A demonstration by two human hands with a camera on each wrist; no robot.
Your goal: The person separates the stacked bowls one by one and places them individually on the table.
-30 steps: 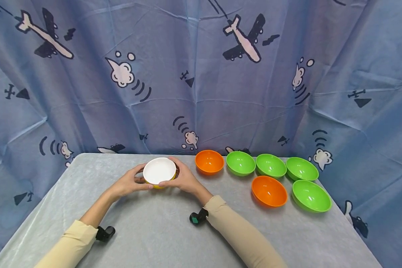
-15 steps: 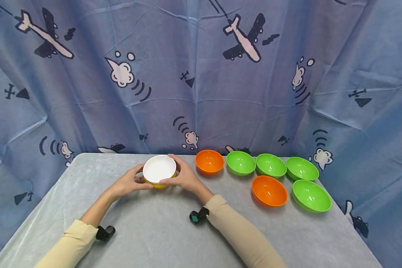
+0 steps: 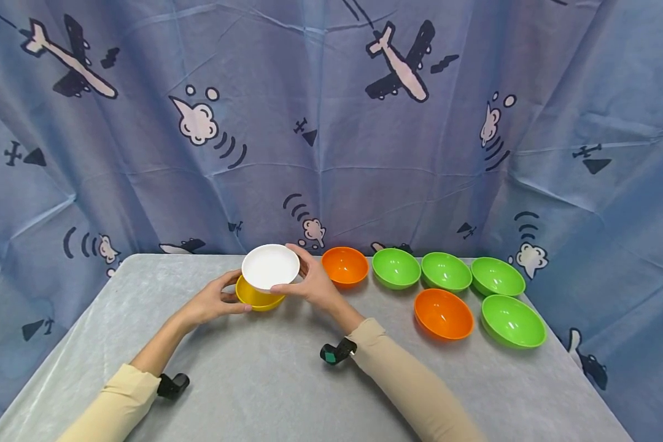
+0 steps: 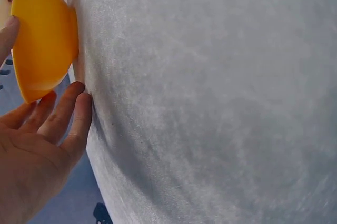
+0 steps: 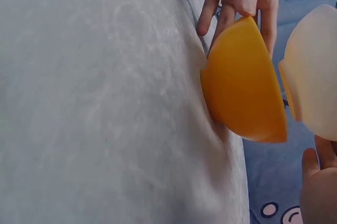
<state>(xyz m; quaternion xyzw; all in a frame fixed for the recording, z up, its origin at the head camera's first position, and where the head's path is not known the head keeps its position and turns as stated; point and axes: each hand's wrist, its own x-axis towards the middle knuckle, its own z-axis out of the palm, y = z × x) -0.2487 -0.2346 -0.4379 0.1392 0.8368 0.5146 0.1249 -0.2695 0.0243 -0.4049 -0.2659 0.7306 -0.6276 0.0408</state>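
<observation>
A white bowl (image 3: pixel 269 267) is raised above a yellow bowl (image 3: pixel 258 299), shifted a little to the right of it. My right hand (image 3: pixel 318 287) grips the white bowl by its right side, thumb at the near rim. On the table stands the yellow bowl, its left side held between the thumb and fingers of my left hand (image 3: pixel 212 299). A gap shows between the white bowl (image 5: pixel 313 71) and the yellow bowl (image 5: pixel 242 84) in the right wrist view. The left wrist view shows the yellow bowl (image 4: pixel 45 40) upright, the thumb at its rim.
To the right, an orange bowl (image 3: pixel 345 267) and three green bowls, one of them the near-left green bowl (image 3: pixel 396 269), line the back edge. Before them sit another orange bowl (image 3: pixel 444 314) and another green bowl (image 3: pixel 512 322). A patterned curtain (image 3: pixel 254 123) hangs behind the grey table (image 3: pixel 243 380).
My right hand has lifted the white bowl out of the yellow bowl, moving it up and slightly right. The left hand and the yellow bowl have stayed in place.
</observation>
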